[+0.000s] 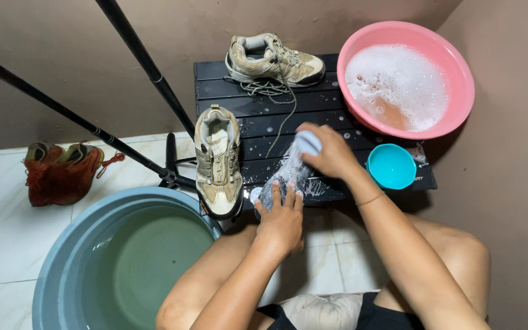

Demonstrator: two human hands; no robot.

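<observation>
A soapy grey insole (286, 176) lies on a black slatted table (258, 98). My left hand (281, 219) presses flat on its near end. My right hand (328, 153) is closed around a pale scrubbing brush (308, 142) held against the insole's far end. A beige hiking shoe (217, 160) stands just left of the insole, toe toward me. Its mate (273, 60) lies on its side at the table's back edge, laces trailing down the slats.
A pink basin (453, 61) of sudsy water sits at the table's right rear. A small teal cup (391, 166) stands by my right wrist. A large grey-blue tub (68, 269) of water is on the tiled floor at left. Red shoes (62, 171) and black tripod legs (148, 67) stand further left.
</observation>
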